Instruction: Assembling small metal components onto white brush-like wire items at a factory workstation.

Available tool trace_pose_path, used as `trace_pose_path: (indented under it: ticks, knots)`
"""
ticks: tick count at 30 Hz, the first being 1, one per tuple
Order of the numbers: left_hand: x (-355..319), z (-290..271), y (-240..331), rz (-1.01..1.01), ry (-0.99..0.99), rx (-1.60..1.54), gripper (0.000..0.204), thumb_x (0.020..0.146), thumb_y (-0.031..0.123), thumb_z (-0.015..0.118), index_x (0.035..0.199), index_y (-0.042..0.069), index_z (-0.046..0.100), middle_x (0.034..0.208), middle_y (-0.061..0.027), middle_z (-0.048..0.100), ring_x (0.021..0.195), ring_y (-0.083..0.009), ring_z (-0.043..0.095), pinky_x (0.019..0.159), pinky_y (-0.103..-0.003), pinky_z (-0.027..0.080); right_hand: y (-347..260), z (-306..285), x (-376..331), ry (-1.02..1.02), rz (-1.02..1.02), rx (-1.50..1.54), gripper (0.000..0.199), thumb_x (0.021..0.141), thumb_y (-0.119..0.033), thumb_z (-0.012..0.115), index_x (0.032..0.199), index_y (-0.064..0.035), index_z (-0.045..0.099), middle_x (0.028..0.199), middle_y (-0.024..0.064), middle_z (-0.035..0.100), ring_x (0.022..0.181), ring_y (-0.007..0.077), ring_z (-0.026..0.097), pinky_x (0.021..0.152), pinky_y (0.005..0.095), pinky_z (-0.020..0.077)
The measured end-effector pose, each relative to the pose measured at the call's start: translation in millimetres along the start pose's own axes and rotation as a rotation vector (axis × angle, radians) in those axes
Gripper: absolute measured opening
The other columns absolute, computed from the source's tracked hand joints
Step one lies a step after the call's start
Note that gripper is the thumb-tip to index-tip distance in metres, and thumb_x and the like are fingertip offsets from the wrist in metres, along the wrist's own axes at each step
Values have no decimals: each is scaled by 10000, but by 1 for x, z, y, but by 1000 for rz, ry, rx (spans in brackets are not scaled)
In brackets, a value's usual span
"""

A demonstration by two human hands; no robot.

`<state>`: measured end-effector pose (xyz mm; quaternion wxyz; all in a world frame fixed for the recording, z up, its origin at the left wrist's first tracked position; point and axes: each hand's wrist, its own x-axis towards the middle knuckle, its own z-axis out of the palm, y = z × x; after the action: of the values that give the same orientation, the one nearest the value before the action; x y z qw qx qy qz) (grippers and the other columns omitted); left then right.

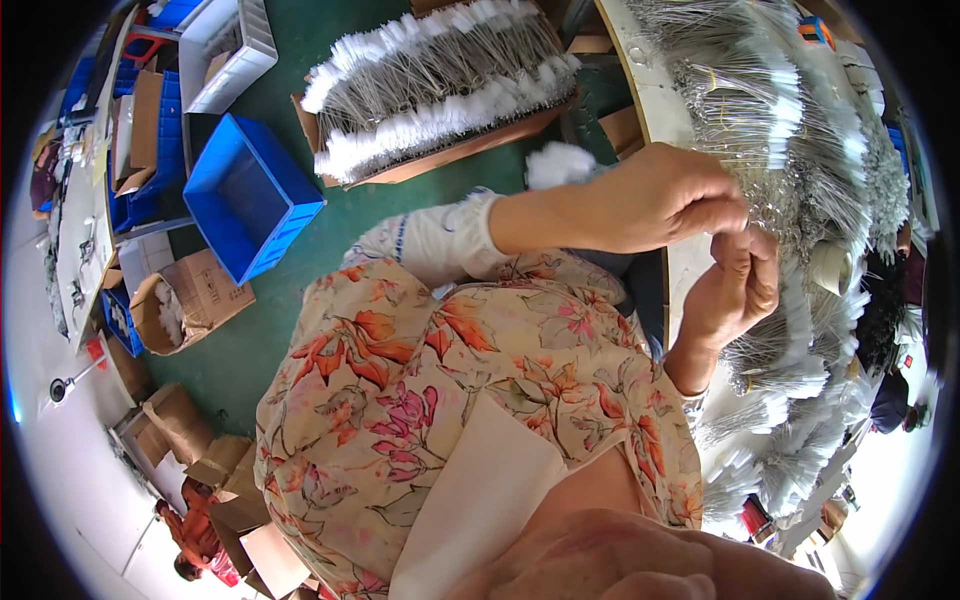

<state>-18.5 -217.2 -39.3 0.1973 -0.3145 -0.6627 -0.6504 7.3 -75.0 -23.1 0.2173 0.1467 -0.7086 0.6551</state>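
Brushes with wire stems lie in bundles across the desk, many white ends facing alike, presumably to keep them sorted and within reach. Just beside them, left hand and right hand meet over the desk's edge, fingers curled closed and tips together, as if for fine pinching; whether anything thin sits between them, I cannot tell. More brushes fill a box, its sides likely stopping spills.

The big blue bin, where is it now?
The blue bin is in the left half of the head view, below the white crate, above an open cardboard box and left of the long carton.
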Motion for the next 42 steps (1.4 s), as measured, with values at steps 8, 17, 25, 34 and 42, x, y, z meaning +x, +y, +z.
trace_pose_path:
  ticks: [8, 17, 25, 34, 42]
  knots:
    - [-100, -107, -51, -299, -738, 361, 153, 814, 196, 562, 868, 71, 632, 842, -97, 603, 764, -276, 595, 633, -381, 483, 28, -31, -11, -850, 734, -230, 108, 834, -100, 614, 892, -15, 646, 666, 9, 576, 560, 50, 492, 493, 186, 386]
    - [-230, -356, -121, -869, -1141, 1246, 119, 752, 167, 580, 854, 156, 640, 750, -50, 594, 802, -273, 595, 731, -391, 471, 64, -75, -36, -176, 662, -314, 141, 871, -139, 581, 918, -15, 631, 579, -61, 451, 465, 2, 326, 410, 175, 214]
    - [-305, -367, -94, -900, -111, 1364, 249, 701, 124, 593, 943, 116, 653, 979, -97, 619, 968, -318, 548, 892, -408, 404, 67, -80, -35, -89, 713, -298, 113, 866, -128, 589, 905, -29, 628, 596, -58, 452, 466, 1, 331, 392, 165, 200]
    - [-407, -428, -142, -1413, 1192, 46, 740, 795, 639, 442, 1266, 71, 392, 1290, -143, 413, 1173, -291, 412, 908, -485, 356, 67, -77, -36, -79, 635, -316, 102, 871, -107, 562, 889, -23, 616, 543, -59, 423, 427, 1, 308, 371, 169, 184]
    - [-311, -339, -205, -1776, 1037, 1075, 1123, 680, 794, 405, 1406, 0, 83, 1345, -274, 294, 1237, -382, 328, 1007, -458, 263, 69, -80, -45, -85, 518, -293, 75, 861, -63, 561, 852, 0, 601, 535, -51, 436, 423, -2, 315, 376, 168, 201]
